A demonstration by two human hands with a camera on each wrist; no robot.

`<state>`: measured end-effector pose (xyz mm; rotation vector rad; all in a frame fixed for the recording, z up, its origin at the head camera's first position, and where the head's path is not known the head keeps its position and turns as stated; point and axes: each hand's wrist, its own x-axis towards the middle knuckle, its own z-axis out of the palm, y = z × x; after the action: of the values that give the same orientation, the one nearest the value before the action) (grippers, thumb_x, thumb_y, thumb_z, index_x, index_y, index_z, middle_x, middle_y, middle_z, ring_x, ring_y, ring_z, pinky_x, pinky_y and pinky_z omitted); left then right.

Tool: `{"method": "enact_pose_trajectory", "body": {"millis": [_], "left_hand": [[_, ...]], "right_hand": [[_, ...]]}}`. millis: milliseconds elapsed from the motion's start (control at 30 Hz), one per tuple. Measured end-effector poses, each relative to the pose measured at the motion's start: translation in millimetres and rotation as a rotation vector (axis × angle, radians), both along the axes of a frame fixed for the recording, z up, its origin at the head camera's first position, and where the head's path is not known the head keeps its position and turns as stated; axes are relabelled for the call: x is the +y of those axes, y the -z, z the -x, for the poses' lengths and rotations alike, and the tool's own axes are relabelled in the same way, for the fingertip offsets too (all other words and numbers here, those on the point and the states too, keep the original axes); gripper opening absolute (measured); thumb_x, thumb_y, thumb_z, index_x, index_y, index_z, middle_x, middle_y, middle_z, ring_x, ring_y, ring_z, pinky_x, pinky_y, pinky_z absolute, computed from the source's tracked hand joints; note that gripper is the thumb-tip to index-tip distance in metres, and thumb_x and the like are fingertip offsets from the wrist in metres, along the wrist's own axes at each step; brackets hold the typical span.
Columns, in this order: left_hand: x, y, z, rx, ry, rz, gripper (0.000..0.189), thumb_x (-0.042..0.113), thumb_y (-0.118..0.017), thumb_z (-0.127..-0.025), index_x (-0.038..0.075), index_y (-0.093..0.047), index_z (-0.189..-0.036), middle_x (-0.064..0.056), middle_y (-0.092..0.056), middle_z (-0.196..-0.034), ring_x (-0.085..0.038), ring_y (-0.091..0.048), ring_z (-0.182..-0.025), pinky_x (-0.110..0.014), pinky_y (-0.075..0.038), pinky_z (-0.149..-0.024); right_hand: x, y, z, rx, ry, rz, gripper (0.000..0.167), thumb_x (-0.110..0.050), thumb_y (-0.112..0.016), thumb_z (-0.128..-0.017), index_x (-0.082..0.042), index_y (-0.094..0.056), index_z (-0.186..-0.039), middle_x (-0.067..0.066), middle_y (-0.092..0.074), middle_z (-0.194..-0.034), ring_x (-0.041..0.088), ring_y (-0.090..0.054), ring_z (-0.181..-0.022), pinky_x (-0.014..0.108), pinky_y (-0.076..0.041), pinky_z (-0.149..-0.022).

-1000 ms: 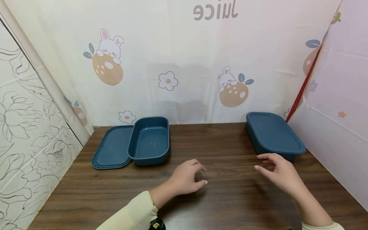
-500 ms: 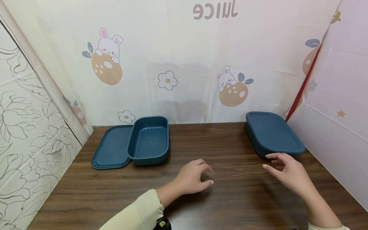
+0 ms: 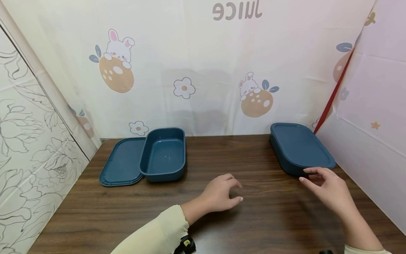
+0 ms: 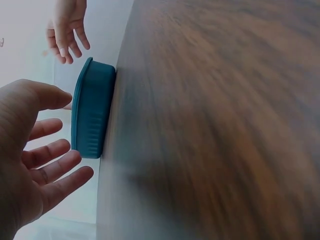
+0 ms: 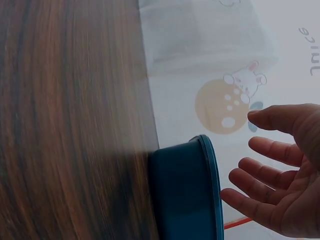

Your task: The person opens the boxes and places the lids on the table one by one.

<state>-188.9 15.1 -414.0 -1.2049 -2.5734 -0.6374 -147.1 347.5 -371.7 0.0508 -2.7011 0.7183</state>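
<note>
Nearest: pale yellow left sleeve [image 3: 158, 229] with a black band [image 3: 186, 245] under its cuff. Left hand [image 3: 220, 194] over the table [image 3: 127, 215], in front of the gap between the two boxes; thumb apart, fingers loosely curved and spread. It sits further right than half a second ago. Left wrist view shows its spread fingers separately; head view hides most of them behind the hand.

Right hand [image 3: 331, 189] also further right than before, now at the near right part of the lidded box [image 3: 301, 146]. Fingers spread, loosely bent, thumb apart. Head view overlaps hand and box; left wrist view shows a slight gap between them. Right wrist view has the little finger against the lid's rim; can't tell contact from that one.

Lidded box: right side of table, upright, lid on, same place as earlier. Left wrist view adds ribs [image 4: 93, 134] on its wall, unseen from the head.

Left side, head view only: open box [image 3: 164, 176], upright, unmoved; loose lid [image 3: 122, 164] flat at its left, edges meeting, can't tell if overlapped.

Furthest: printed cloth [image 3: 206, 46] behind the table, red strip [image 3: 333, 93] at its right.
</note>
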Motion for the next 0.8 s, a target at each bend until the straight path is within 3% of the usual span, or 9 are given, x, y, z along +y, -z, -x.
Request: {"method": "enact_pose_trajectory", "body": {"millis": [100, 167, 233, 367, 400, 533, 600, 700, 800], "left_hand": [[5.6, 0.3, 1.5, -0.002, 0.011, -0.009, 0.028, 0.037, -0.071, -0.087, 0.018, -0.07, -0.108, 0.007, -0.062, -0.103, -0.006, -0.059, -0.09, -0.018, -0.047, -0.078], [9.4, -0.1, 2.5, -0.009, 0.017, -0.016, 0.028, 0.037, -0.07, -0.087, 0.018, -0.07, -0.109, 0.006, -0.063, -0.104, -0.005, -0.058, -0.088, -0.018, -0.047, -0.077], [13.6, 0.3, 4.4, -0.014, 0.02, -0.027, 0.028, 0.036, -0.07, -0.087, 0.017, -0.07, -0.109, 0.005, -0.064, -0.104, -0.005, -0.058, -0.088, -0.017, -0.047, -0.077], [22.2, 1.2, 9.1, -0.057, 0.024, -0.077, 0.027, 0.034, -0.07, -0.087, 0.016, -0.071, -0.108, 0.003, -0.064, -0.104, -0.006, -0.059, -0.09, -0.017, -0.046, -0.077], [24.4, 1.4, 10.5, -0.072, 0.025, -0.094, 0.027, 0.033, -0.07, -0.087, 0.015, -0.071, -0.108, 0.003, -0.064, -0.104, -0.007, -0.059, -0.091, -0.016, -0.046, -0.077], [33.2, 1.4, 16.2, -0.139, 0.022, -0.168, 0.028, 0.031, -0.071, -0.088, 0.012, -0.07, -0.109, 0.0, -0.064, -0.104, -0.01, -0.06, -0.093, -0.015, -0.046, -0.077], [37.8, 1.0, 19.0, -0.169, 0.01, -0.194, 0.029, 0.031, -0.071, -0.088, 0.012, -0.07, -0.11, 0.001, -0.063, -0.105, -0.01, -0.06, -0.095, -0.015, -0.045, -0.078], [45.2, 0.3, 22.7, -0.19, -0.004, -0.217, 0.029, 0.031, -0.07, -0.089, 0.013, -0.069, -0.111, 0.003, -0.062, -0.107, -0.009, -0.059, -0.098, -0.015, -0.045, -0.081], [53.1, 0.3, 26.8, -0.218, -0.002, -0.252, 0.029, 0.03, -0.071, -0.089, 0.012, -0.069, -0.113, 0.003, -0.061, -0.109, -0.008, -0.059, -0.099, -0.016, -0.046, -0.083]], "right_hand": [[6, 0.2, 1.1, -0.002, 0.035, 0.028, 0.04, -0.03, -0.074, -0.088, 0.0, -0.066, -0.113, 0.023, -0.066, -0.103, -0.006, -0.058, -0.073, 0.021, -0.044, -0.056], [10, 0.3, 1.9, -0.015, 0.06, 0.038, 0.042, -0.033, -0.073, -0.089, 0.0, -0.065, -0.114, 0.024, -0.066, -0.105, -0.014, -0.05, -0.071, 0.022, -0.043, -0.057], [13, 1.3, 3.0, -0.031, 0.087, 0.048, 0.044, -0.035, -0.071, -0.09, 0.001, -0.064, -0.116, 0.025, -0.065, -0.107, -0.006, -0.054, -0.075, 0.026, -0.043, -0.059], [20, 5.1, 5.9, -0.045, 0.152, 0.073, 0.047, -0.037, -0.067, -0.092, 0.001, -0.062, -0.119, 0.027, -0.063, -0.11, 0.023, -0.06, -0.085, 0.032, -0.042, -0.062], [21, 6.3, 6.6, -0.041, 0.17, 0.087, 0.047, -0.036, -0.066, -0.093, 0.002, -0.061, -0.12, 0.027, -0.062, -0.11, 0.024, -0.059, -0.086, 0.031, -0.042, -0.062], [28, 10.1, 9.6, -0.018, 0.237, 0.151, 0.046, -0.035, -0.066, -0.093, 0.002, -0.062, -0.12, 0.025, -0.062, -0.11, -0.002, -0.048, -0.079, 0.023, -0.04, -0.06], [32, 11.2, 11.5, -0.012, 0.266, 0.187, 0.047, -0.035, -0.066, -0.093, 0.002, -0.061, -0.12, 0.025, -0.062, -0.11, -0.009, -0.042, -0.076, 0.021, -0.039, -0.059], [36, 11.3, 14.8, -0.032, 0.306, 0.218, 0.05, -0.036, -0.064, -0.094, 0.003, -0.059, -0.124, 0.026, -0.059, -0.113, 0.0, -0.045, -0.079, 0.022, -0.039, -0.059], [41, 10.4, 19.3, -0.058, 0.345, 0.249, 0.052, -0.035, -0.061, -0.095, 0.005, -0.055, -0.128, 0.029, -0.055, -0.117, 0.022, -0.052, -0.089, 0.024, -0.038, -0.059]]}}
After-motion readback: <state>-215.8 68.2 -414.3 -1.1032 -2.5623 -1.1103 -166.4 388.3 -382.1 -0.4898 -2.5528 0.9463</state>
